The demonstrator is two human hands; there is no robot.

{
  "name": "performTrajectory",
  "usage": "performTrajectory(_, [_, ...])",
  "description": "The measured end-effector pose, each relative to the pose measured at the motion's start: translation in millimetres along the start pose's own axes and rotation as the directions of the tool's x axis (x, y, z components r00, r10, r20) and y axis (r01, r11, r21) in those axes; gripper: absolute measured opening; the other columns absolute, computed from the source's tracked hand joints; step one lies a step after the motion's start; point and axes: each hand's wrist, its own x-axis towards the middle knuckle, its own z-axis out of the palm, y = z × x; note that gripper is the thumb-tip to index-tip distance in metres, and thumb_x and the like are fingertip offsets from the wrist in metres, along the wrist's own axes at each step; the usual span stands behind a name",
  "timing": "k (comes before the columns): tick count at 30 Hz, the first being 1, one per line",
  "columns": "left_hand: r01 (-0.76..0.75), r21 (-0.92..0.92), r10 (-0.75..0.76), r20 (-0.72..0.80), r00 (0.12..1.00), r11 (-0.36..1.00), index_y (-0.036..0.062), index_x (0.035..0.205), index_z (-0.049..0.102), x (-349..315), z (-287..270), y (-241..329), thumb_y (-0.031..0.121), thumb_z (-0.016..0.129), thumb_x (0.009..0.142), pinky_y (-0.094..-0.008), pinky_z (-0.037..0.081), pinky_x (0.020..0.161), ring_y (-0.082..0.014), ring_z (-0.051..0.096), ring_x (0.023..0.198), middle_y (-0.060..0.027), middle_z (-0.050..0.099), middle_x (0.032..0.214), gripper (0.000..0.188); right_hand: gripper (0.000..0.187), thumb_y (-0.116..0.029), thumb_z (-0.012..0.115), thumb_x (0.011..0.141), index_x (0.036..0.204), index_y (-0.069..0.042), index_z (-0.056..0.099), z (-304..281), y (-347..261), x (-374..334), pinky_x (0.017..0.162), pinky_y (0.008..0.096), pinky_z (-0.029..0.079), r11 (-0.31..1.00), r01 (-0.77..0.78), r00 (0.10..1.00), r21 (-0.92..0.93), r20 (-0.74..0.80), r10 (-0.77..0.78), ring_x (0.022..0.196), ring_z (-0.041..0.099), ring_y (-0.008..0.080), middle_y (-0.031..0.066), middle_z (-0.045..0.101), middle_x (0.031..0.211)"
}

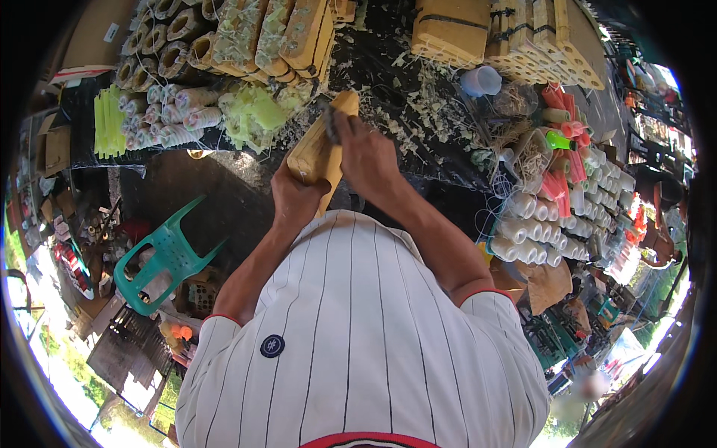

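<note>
A long yellowish wooden block lies tilted in front of my chest, its far end resting by the table edge. My left hand is wrapped round its near end. On the block's upper face presses my right hand, its fingers closed round a small dark, greyish thing. Its kind is hidden by the fingers. Crumpled pale green waxy scraps lie on the table to the left of the block.
Stacked wooden moulds and wrapped rolls stand at the far left, tied wooden moulds at the far right. Pale flakes litter the black table cover. White cylinders fill the right. A green plastic chair stands lower left.
</note>
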Motion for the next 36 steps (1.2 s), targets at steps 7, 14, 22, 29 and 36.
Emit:
performTrajectory(7, [-0.085, 0.169, 0.085, 0.008, 0.996, 0.982, -0.0036, 0.147, 0.055, -7.9, 2.2, 12.5, -0.003, 0.075, 0.074, -0.0323, 0.059, 0.087, -0.0187, 0.075, 0.101, -0.0169, 0.077, 0.115, 0.076, 0.054, -0.005, 0.061, 0.087, 0.14, 0.0, 0.057, -28.9, 11.2, -33.8, 0.083, 0.0462, 0.06, 0.997, 0.013, 1.0, 0.076, -0.002, -0.013, 0.104, 0.071, 0.0401, 0.0239, 0.072, 0.112])
performTrajectory(14, [-0.318, 0.325, 0.269, 0.187, 0.945, 0.891, 0.001, 0.144, 0.058, -9.1, 4.3, 12.0, 0.001, 0.075, 0.073, -0.0391, 0.057, 0.097, -0.0314, 0.074, 0.11, -0.0224, 0.073, 0.123, 0.073, 0.068, 0.007, 0.067, 0.076, 0.143, -0.001, 0.059, 13.9, 84.2, -16.1, 0.103, 0.0457, 0.054, 0.989, -0.145, 0.986, 0.025, -0.078, 0.147, 0.115, 0.067, 0.0394, 0.023, 0.067, 0.125])
performTrajectory(22, [-0.68, 0.436, 0.475, 0.494, 0.728, 0.589, 0.0051, 0.138, 0.061, -1.6, 8.2, 3.3, 0.001, 0.074, 0.067, -0.057, 0.044, 0.114, -0.0412, 0.062, 0.13, -0.0215, 0.067, 0.135, 0.072, 0.064, 0.01, 0.057, 0.08, 0.141, -0.004, 0.062, -23.2, 55.5, -58.3, 0.098, 0.0447, 0.056, 0.996, -0.088, 0.98, -0.002, 0.177, 0.087, 0.117, 0.066, 0.0394, 0.0236, 0.065, 0.131])
performTrajectory(29, [-0.887, 0.426, 0.499, 0.738, 0.455, 0.18, 0.0048, 0.121, 0.066, 4.2, 24.0, 12.0, 0.014, 0.071, 0.082, -0.0588, 0.047, 0.107, -0.0388, 0.066, 0.118, -0.0195, 0.071, 0.119, 0.041, 0.066, 0.007, 0.056, 0.081, 0.146, -0.007, 0.06, -40.6, 105.9, -56.8, 0.104, 0.0458, 0.051, 0.999, 0.0, 0.899, 0.036, 0.437, -0.016, 0.119, 0.065, 0.0394, 0.0241, 0.07, 0.123])
performTrajectory(36, [-0.923, 0.378, 0.463, 0.807, 0.366, 0.072, 0.0057, 0.117, 0.069, -2.3, 40.6, 14.6, 0.018, 0.067, 0.086, -0.0528, 0.05, 0.103, -0.0322, 0.069, 0.11, -0.0166, 0.072, 0.115, 0.034, 0.049, 0.003, 0.063, 0.081, 0.13, -0.001, 0.065, 25.5, 118.4, -1.7, 0.09, 0.0489, 0.058, 0.998, -0.016, 0.831, 0.056, 0.556, -0.018, 0.105, 0.07, 0.0429, 0.0255, 0.074, 0.108])
